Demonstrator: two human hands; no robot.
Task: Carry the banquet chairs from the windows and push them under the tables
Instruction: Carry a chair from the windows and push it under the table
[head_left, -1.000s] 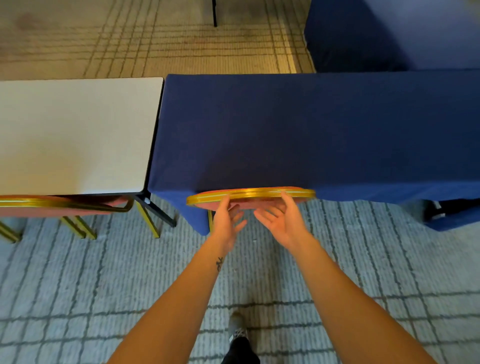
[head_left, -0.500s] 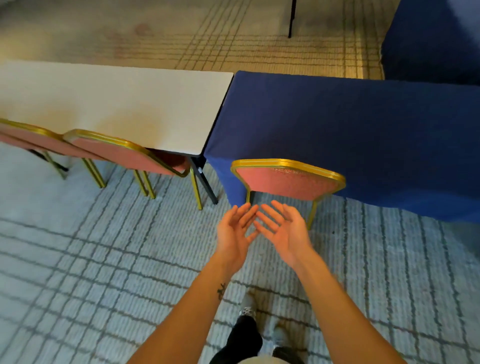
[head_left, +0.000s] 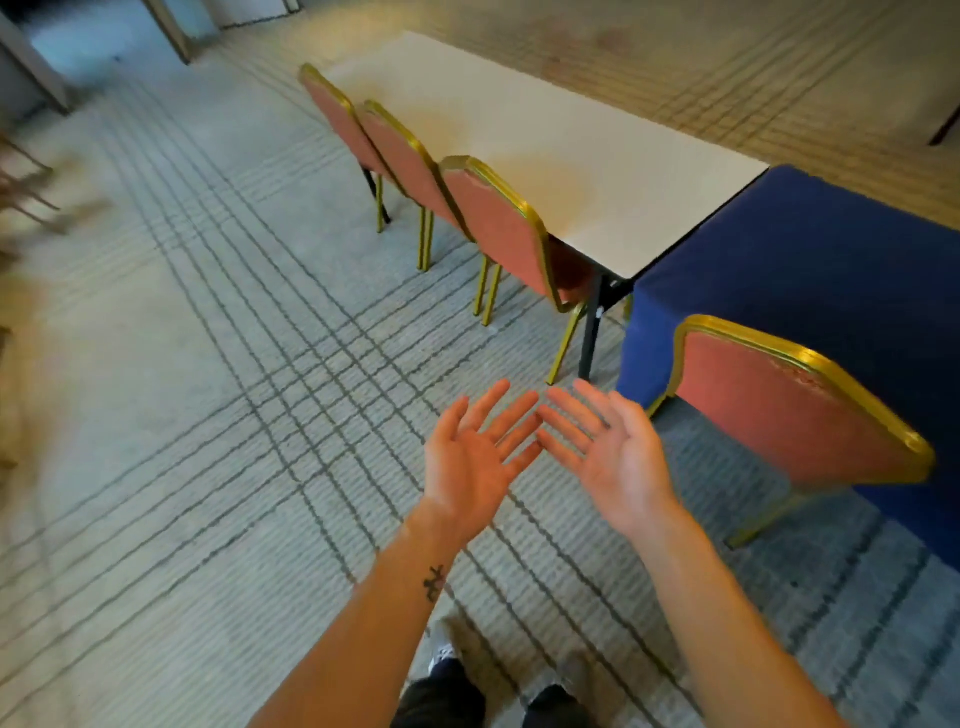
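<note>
- The left hand (head_left: 475, 460) is held out over the carpet (head_left: 171, 415), palm up, holding nothing.
- Its fingers (head_left: 511, 418) are straight and a little spread.
- The right hand (head_left: 610, 452) is beside it, palm also up and holding nothing.
- Its fingers (head_left: 563, 428) are straight and fanned apart; their tips point at the left fingertips and come very near them, though whether they touch cannot be told.
- A small dark tattoo (head_left: 434, 583) shows on the left forearm.
- The near chair (head_left: 795, 410), red-padded with a gold frame, stands to the right of the hands and apart from them. Its back is against the front of the blue table (head_left: 831, 249), and its seat is hidden by the cloth.
- Three more chairs of the same kind stand in a row along the white table (head_left: 545, 119): the first chair (head_left: 501, 228), the second chair (head_left: 408, 156) and the far chair (head_left: 335, 111). Their backs stand at the table's edge and their seats are under the top.
- The white table's end meets the blue table's end.
- A shoe (head_left: 441, 652) shows at the bottom between the forearms.
- Blurred shapes (head_left: 26, 192) at the left edge are too unclear to name.
</note>
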